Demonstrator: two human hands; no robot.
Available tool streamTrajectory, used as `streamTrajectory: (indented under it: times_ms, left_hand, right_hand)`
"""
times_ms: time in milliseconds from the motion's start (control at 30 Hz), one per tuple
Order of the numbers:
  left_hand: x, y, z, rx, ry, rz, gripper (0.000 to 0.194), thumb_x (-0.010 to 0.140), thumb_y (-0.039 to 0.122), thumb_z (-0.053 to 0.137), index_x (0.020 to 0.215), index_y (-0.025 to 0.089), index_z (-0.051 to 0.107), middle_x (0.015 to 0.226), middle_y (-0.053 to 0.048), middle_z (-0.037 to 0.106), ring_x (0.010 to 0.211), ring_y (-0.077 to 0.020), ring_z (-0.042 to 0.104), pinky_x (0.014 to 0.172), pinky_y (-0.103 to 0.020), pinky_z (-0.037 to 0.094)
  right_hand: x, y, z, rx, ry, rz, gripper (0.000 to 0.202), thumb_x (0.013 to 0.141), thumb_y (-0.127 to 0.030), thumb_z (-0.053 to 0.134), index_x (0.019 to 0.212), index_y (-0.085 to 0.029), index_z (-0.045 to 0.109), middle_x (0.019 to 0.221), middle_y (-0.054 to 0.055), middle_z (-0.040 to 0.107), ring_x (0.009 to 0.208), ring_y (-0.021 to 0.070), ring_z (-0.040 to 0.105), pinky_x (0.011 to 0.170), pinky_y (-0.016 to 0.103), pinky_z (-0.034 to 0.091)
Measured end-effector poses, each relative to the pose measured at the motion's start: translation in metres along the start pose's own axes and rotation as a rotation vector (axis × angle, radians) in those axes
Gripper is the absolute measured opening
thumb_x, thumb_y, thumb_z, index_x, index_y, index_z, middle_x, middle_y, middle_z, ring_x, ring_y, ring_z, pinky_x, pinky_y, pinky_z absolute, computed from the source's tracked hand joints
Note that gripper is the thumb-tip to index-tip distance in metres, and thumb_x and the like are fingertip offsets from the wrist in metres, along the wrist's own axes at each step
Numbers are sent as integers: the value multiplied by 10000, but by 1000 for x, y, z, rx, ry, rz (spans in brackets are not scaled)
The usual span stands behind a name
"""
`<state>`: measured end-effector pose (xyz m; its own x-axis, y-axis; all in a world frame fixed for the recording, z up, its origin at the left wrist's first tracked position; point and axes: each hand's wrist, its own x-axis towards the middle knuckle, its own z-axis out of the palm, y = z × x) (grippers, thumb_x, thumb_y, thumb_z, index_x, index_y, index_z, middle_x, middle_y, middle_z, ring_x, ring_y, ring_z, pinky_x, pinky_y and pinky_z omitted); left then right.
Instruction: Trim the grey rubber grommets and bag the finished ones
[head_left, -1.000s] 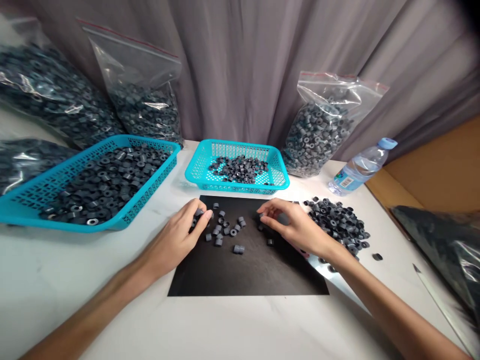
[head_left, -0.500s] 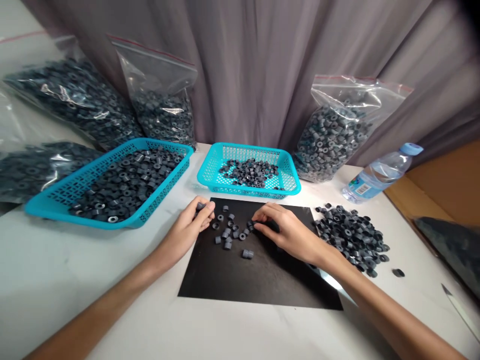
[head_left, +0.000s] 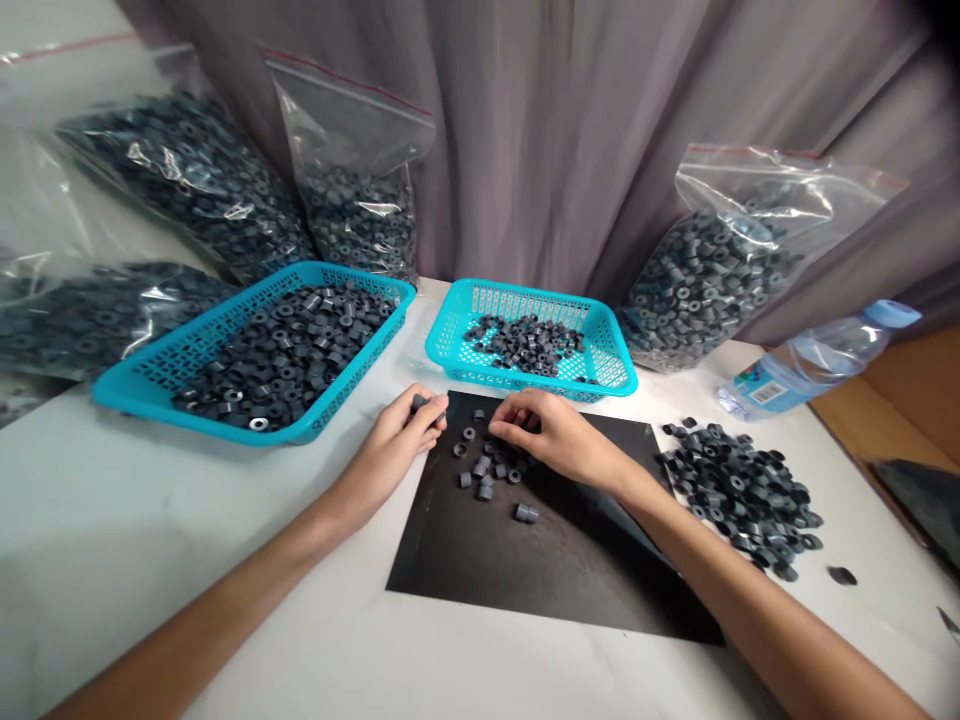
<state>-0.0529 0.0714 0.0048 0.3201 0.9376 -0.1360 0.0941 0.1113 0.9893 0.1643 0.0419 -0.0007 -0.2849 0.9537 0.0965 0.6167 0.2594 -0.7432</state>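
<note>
My left hand (head_left: 395,432) is closed at the left edge of a black mat (head_left: 480,555), its thumb and fingers wrapped round a dark grey ring-shaped plastic piece (head_left: 418,403), whose end shows; whether more pieces are in the palm is hidden. Over the upper middle of the mat, my right hand (head_left: 559,438) is curled with thumb and fingertips close together. What it pinches, if anything, cannot be made out. Between and below the hands lie several loose grey rings (head_left: 485,490). Two pieces (head_left: 526,513) rest end to end nearer to me.
A blue basket (head_left: 187,425) of grey rings stands left, with a smaller blue basket (head_left: 457,375) behind the mat. Clear bags (head_left: 360,215) of rings lean along the curtain. To the right are a heap of rings (head_left: 739,495) and a water bottle (head_left: 817,360).
The view has swung left, so everything sits further right. My right hand has moved left across the mat, closer to my left hand, which keeps its grip.
</note>
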Motion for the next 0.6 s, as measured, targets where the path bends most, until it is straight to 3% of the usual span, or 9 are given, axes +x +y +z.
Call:
streamTrajectory:
  times_ms: [267,600]
  left_hand:
    - [-3,5,-2,6,-14,15,286,864,407,597,731,210,437,682,67,442,611,-95,377,621,-233,328]
    - [-4,9,0,28,-3,11,291,861,409,607,732,220,426,702,59,418,630,-108,398,629,-228,349]
  right_hand:
    - [8,8,0,147,-66,59,331,929,-461,594,904,-150,704,862,44,711,731,157,583,656,278,438]
    - [5,8,3,197,-47,94,279,968,-403,519,882,-161,626,801,10,605,723,152,509,682,286,419]
